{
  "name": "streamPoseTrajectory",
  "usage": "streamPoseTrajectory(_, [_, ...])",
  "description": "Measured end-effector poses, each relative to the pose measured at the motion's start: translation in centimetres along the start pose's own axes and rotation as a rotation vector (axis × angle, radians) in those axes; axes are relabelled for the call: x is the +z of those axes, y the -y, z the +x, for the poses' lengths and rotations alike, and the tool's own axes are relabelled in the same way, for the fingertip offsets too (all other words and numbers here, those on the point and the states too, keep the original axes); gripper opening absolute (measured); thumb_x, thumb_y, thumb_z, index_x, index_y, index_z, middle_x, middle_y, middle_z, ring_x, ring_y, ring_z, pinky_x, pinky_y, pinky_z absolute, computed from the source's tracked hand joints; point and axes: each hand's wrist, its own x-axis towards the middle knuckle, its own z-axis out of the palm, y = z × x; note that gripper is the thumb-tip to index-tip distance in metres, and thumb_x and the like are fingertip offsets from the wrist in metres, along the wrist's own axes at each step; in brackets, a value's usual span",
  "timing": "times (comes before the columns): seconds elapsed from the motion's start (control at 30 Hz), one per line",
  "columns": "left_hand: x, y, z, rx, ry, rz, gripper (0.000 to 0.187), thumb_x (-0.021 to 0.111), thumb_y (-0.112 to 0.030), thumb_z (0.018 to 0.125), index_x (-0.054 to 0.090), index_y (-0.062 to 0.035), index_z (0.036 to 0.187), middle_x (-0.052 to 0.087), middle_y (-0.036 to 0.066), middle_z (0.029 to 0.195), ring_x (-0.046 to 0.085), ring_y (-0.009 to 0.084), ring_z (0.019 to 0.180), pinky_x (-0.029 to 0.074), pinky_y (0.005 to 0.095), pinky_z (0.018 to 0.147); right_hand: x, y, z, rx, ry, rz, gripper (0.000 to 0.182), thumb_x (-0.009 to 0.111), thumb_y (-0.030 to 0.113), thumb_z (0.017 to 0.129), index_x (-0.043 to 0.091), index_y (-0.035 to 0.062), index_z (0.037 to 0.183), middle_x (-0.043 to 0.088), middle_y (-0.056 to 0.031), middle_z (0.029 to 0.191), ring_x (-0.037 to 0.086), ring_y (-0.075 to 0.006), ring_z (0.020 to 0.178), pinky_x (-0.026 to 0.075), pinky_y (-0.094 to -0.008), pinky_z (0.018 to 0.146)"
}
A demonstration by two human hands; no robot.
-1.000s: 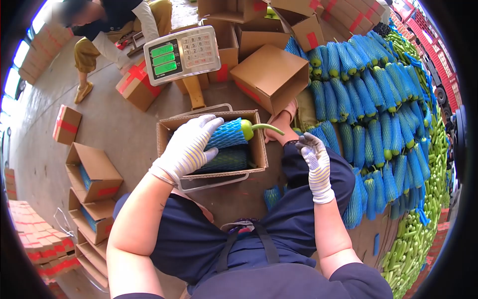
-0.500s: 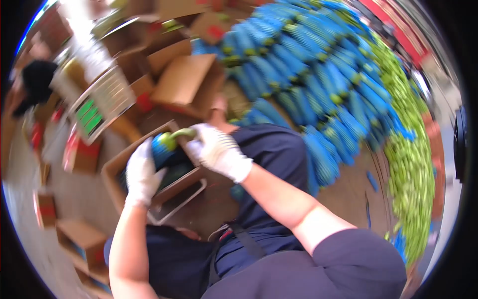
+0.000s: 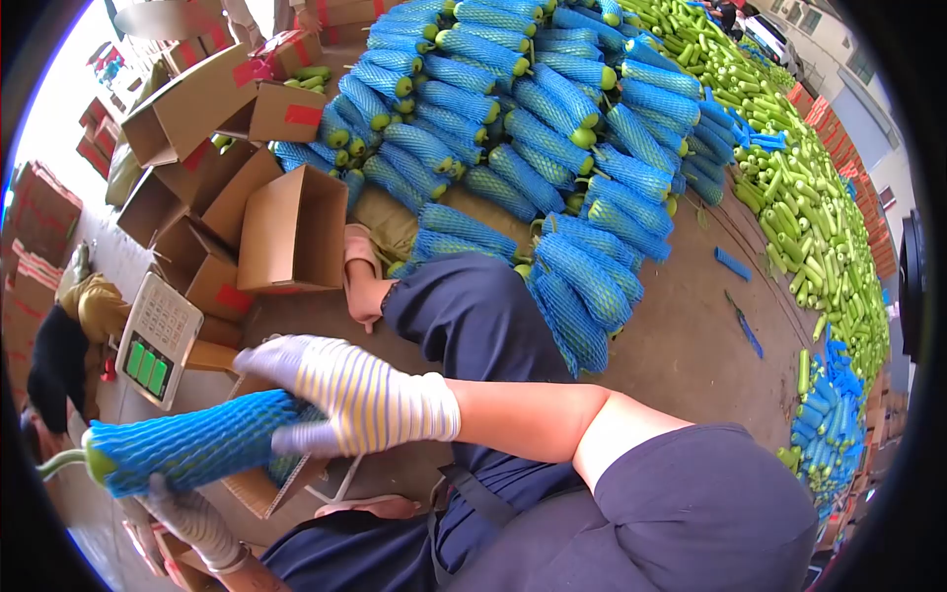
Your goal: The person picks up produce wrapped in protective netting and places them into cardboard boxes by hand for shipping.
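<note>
A long green gourd [image 3: 197, 441] in a blue foam net sleeve lies across both my hands, its curved stem pointing left. My right hand [image 3: 350, 395], in a striped white glove, grips the gourd's right end. At the stem end, my left hand [image 3: 197, 523], also gloved, holds the gourd from below; its fingers are partly hidden. Underneath the gourd stands an open cardboard box [image 3: 258, 490], mostly covered by it. Just beyond the gourd is a weighing scale's panel [image 3: 158, 340] with green displays.
Netted gourds [image 3: 552, 138] are piled ahead. Bare green gourds [image 3: 789, 207] form a long heap at right. Open cardboard boxes [image 3: 271, 232] stand at front left. A co-worker in dark clothing [image 3: 59, 360] is at the left edge. Loose blue nets [image 3: 834, 414] lie at right.
The netted gourd has come up out of the box and across to the left. My right hand has shifted from its stem to the opposite end. My view has turned and sharpened.
</note>
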Motion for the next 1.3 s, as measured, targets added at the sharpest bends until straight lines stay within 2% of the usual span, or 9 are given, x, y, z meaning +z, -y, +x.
streamPoseTrajectory(0.17, [8.7, -2.7, -4.7, -0.263, -0.18, -0.336, 0.065, 0.056, -0.038, 0.095, 0.035, -0.0077, 0.149, 0.048, 0.012, 0.142, 0.049, 0.026, 0.128, 0.037, 0.0453, 0.11, -2.4, 5.4, 0.2, 0.092, 0.265, 0.023, 0.099, 0.083, 0.032, 0.067, 0.032, -0.0043, 0.143, 0.059, -0.0249, 0.12, 0.059, -0.0416, 0.11, 0.049, -0.0414, 0.093])
streamPoseTrajectory(0.23, [10.3, -2.1, -5.8, -0.233, 0.397, -0.169, 0.068, 0.054, -0.04, 0.097, 0.031, -0.0058, 0.151, 0.043, 0.012, 0.146, 0.048, 0.027, 0.129, 0.037, 0.0438, 0.11, -4.4, 5.8, -0.5, 0.372, 0.37, 0.199, 0.099, 0.081, 0.026, 0.066, 0.029, -0.0013, 0.146, 0.062, -0.0225, 0.115, 0.062, -0.0398, 0.105, 0.05, -0.0394, 0.09])
streamPoseTrajectory(0.37, [12.3, -0.8, -4.7, -0.179, 0.567, -0.094, 0.068, 0.054, -0.042, 0.097, 0.033, -0.0042, 0.15, 0.043, 0.012, 0.146, 0.048, 0.0273, 0.129, 0.039, 0.0417, 0.107, -8.3, 2.8, -5.1, 0.458, 0.123, 0.816, 0.081, 0.078, 0.025, 0.07, 0.041, 0.0039, 0.139, 0.058, -0.0074, 0.119, 0.054, -0.0155, 0.109, 0.045, -0.0326, 0.094])
streamPoseTrajectory(0.63, [7.5, 2.8, -2.6, -0.31, 0.635, 0.757, 0.065, 0.064, -0.027, 0.09, 0.04, -0.0044, 0.146, 0.043, 0.014, 0.146, 0.039, 0.0272, 0.136, 0.028, 0.0415, 0.114, -29.3, -5.4, -18.1, 0.976, -0.09, -1.091, 0.093, 0.073, 0.035, 0.068, 0.033, 0.0053, 0.147, 0.063, -0.0254, 0.119, 0.063, -0.0405, 0.106, 0.05, -0.0455, 0.093])
streamPoseTrajectory(0.9, [6.1, 5.0, -3.7, -0.367, 0.968, 1.017, 0.093, 0.081, -0.041, 0.072, 0.04, 0.0002, 0.144, 0.036, 0.022, 0.15, 0.034, 0.0351, 0.141, 0.027, 0.039, 0.116, -38.7, -12.7, -25.8, 1.655, 0.183, -1.27, 0.106, 0.079, 0.04, 0.067, 0.025, 0.003, 0.151, 0.058, -0.0219, 0.126, 0.06, -0.0361, 0.114, 0.049, -0.0439, 0.098])
streamPoseTrajectory(0.97, [7.1, 4.8, -4.1, -0.378, 0.988, 1.06, 0.086, 0.08, -0.044, 0.072, 0.046, -0.0003, 0.139, 0.044, 0.024, 0.143, 0.041, 0.0388, 0.136, 0.034, 0.0407, 0.113, -39.1, -13.8, -22.7, 1.57, 0.044, -1.257, 0.106, 0.079, 0.041, 0.067, 0.027, 0.0013, 0.15, 0.057, -0.0223, 0.128, 0.059, -0.0359, 0.117, 0.048, -0.0434, 0.099])
streamPoseTrajectory(1.03, [7.7, 5.2, -5.0, -0.105, 1.023, 1.09, 0.056, 0.073, -0.017, 0.087, 0.051, 0.0032, 0.135, 0.057, 0.014, 0.128, 0.062, 0.0204, 0.099, 0.049, 0.0297, 0.091, -39.7, -16.6, -19.4, 1.254, -0.184, -1.221, 0.097, 0.079, 0.041, 0.069, 0.035, -0.0015, 0.145, 0.053, -0.0245, 0.135, 0.053, -0.0364, 0.125, 0.045, -0.0427, 0.104])
streamPoseTrajectory(1.13, [8.1, 6.7, -4.8, -0.581, 1.129, 1.039, 0.069, 0.08, -0.019, 0.078, 0.049, 0.0043, 0.135, 0.057, 0.017, 0.12, 0.059, 0.0213, 0.081, 0.051, 0.0345, 0.077, -40.6, -24.4, -9.0, 0.906, -0.199, -1.054, 0.073, 0.071, 0.036, 0.079, 0.045, 0.0035, 0.14, 0.05, -0.0191, 0.14, 0.05, -0.0357, 0.128, 0.041, -0.0419, 0.108])
streamPoseTrajectory(1.3, [10.1, 7.1, -4.7, -0.627, 1.069, 1.136, 0.038, 0.069, -0.019, 0.086, 0.061, -0.0026, 0.119, 0.065, 0.023, 0.103, 0.061, 0.0412, 0.095, 0.05, 0.0432, 0.082, -45.9, -38.3, -1.7, 0.926, -0.346, -1.12, 0.077, 0.076, 0.038, 0.076, 0.047, 0.0009, 0.136, 0.051, -0.0222, 0.139, 0.051, -0.0363, 0.127, 0.041, -0.0419, 0.107])
